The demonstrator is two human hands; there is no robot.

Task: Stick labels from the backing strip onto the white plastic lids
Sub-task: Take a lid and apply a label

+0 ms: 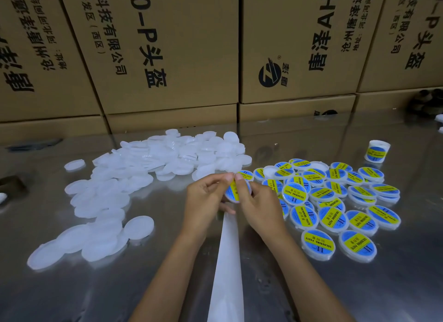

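Pinching 1 part-hidden lid point(236, 190), left hand point(206, 197) and right hand point(260, 205) overlap the strip point(226, 261); steel table point(167, 261), cartons point(167, 46) behind.

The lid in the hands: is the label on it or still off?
On, at least partly: the blue-and-yellow label covers the lid's face; both hands' fingertips pinch its top edge.

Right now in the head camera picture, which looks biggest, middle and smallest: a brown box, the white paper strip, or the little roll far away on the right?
1. Cardboard box, by far the largest.
2. Backing strip, long but narrow.
3. Label roll, smallest.

The strip lies close to the camera and the roll far off, so their look may mislead.
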